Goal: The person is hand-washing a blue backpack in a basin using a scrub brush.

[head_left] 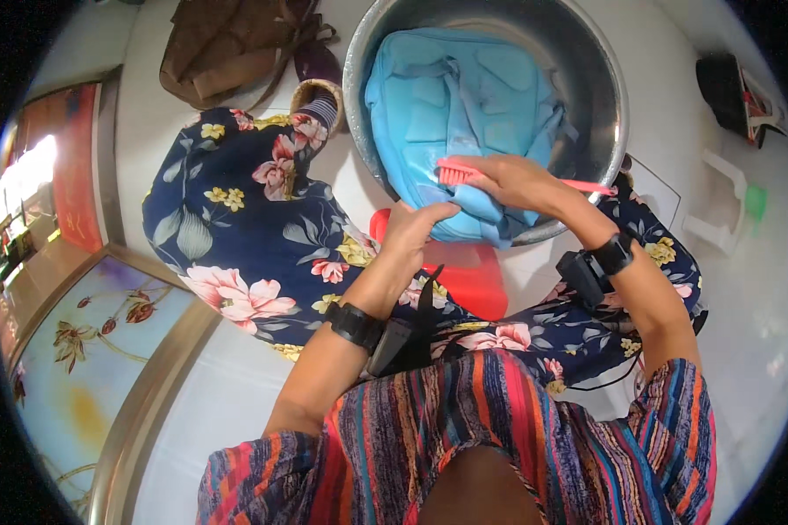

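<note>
A light blue backpack (416, 109) lies in a large round metal basin (606, 105) between my legs, its straps and padded panels facing up. My right hand (512, 182) is closed around a pink scrubbing brush (455, 172), bristles against the backpack's near part and the thin handle sticking out to the right. My left hand (411, 227) grips the backpack's near left edge at the basin rim. Its thumb lies on top of the fabric, while the other fingers are mostly hidden.
A red plastic piece (464, 276) sits below the basin's near side. Beyond my left foot lies a brown bag (223, 52). White bottle-like container with a green cap (755, 202) and a dark shoe-like item (728, 96) are on the right. A framed floral panel (87, 350) stands at left.
</note>
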